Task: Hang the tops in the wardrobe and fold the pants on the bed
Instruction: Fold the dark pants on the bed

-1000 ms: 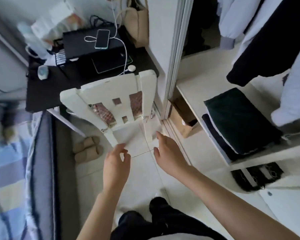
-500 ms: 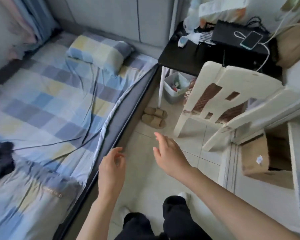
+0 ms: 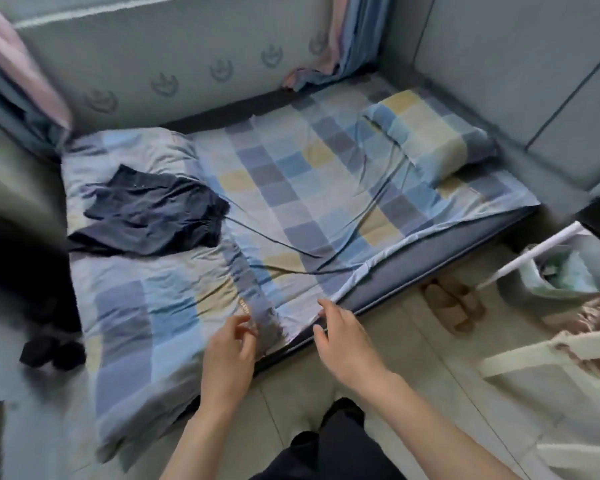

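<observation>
pants (image 3: 149, 211) well beyond left hand (image 3: 228, 355)

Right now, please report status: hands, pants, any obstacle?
Left hand and right hand open, empty, at bed edge. Dark pants unfolded on quilt. Nothing between.

You see matt, creased dark cloth pants (image 3: 149, 216) on the bed's (image 3: 326, 188) wrinkled checked cotton sheet; beside it, smooth pale floor tiles (image 3: 413, 344).

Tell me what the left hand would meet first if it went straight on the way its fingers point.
The left hand points up and slightly right, so it would probably meet the checked quilt at the bed's near edge first. The dark pants lie further off to the left; depth is unclear.
</observation>
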Motion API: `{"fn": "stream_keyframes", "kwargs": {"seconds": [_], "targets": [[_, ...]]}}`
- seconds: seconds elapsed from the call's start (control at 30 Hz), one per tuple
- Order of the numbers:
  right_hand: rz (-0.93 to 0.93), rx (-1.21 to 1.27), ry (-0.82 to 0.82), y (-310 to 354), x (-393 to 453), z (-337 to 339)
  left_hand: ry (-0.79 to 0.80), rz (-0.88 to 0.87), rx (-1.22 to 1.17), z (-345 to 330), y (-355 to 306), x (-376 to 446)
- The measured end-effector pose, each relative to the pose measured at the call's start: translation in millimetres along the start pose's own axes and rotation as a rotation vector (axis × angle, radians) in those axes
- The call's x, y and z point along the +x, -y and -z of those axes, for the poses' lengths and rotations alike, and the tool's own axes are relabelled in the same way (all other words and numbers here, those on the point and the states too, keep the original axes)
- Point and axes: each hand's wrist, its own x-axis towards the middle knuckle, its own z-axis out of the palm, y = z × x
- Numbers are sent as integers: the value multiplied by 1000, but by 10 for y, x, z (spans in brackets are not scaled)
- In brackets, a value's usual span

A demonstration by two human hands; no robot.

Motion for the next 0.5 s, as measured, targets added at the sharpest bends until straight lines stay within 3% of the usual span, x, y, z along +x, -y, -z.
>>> {"fn": "stream_keyframes", "kwargs": {"seconds": [0.2,0.5], "targets": [[126,-35,121,328,852,-109,-60,211,-65,104,276,524],[352,-148,238,916,2719,-3,-128,329,-125,233,175,2176]]}}
